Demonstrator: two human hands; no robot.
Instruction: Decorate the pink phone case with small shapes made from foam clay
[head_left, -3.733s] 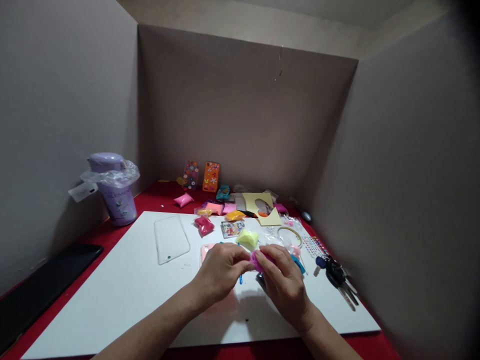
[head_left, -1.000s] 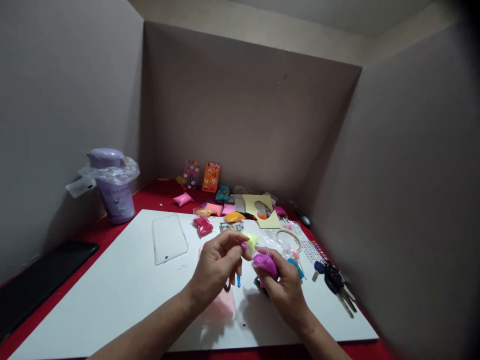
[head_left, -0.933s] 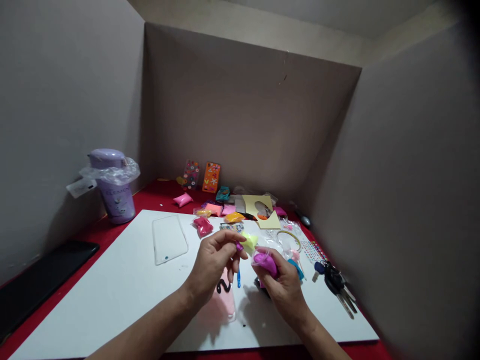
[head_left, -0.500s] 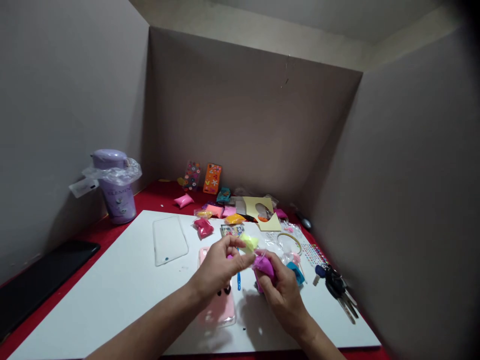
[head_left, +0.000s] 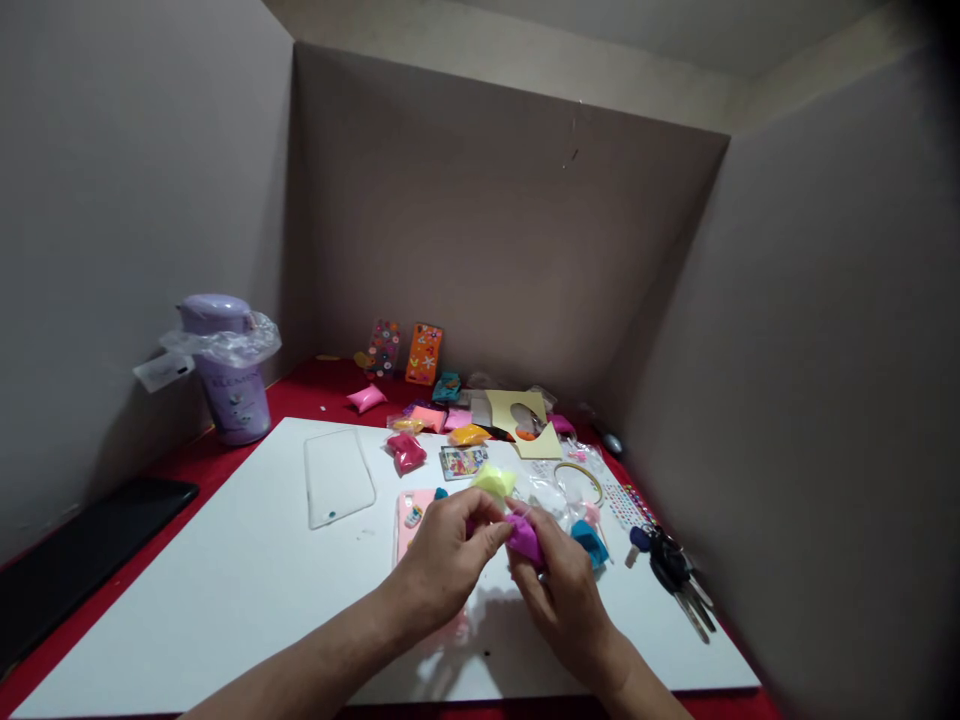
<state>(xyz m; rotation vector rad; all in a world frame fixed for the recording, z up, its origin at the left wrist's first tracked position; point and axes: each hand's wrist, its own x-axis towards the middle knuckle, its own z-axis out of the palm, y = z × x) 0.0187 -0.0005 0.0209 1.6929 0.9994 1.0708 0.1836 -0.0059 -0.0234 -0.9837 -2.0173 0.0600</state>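
My right hand (head_left: 559, 570) wraps round a purple clay packet (head_left: 524, 540), held above the white board. At the packet's near edge, my left hand (head_left: 450, 550) is closed, thumb and forefinger pinching the purple clay. A bit of purple also shows among its fingers. Below my left hand lies a pink phone case (head_left: 405, 525), mostly hidden by the hand and wrist. Just beyond my fingers sits a yellow clay packet (head_left: 493, 480). To the right of my right hand is a blue clay packet (head_left: 589, 544).
A clear phone case (head_left: 339, 480) and a red clay packet (head_left: 406, 453) lie on the white board (head_left: 247, 590). Keys (head_left: 675, 570) rest at its right edge. A purple tumbler (head_left: 236, 400) and a black phone-like slab (head_left: 97, 560) are at left. Decorated cases (head_left: 425, 353) stand behind.
Both hands have come closer together, with the left fingers moving down and right onto the purple clay. The left hand now covers the blue stick and more of the pink case.
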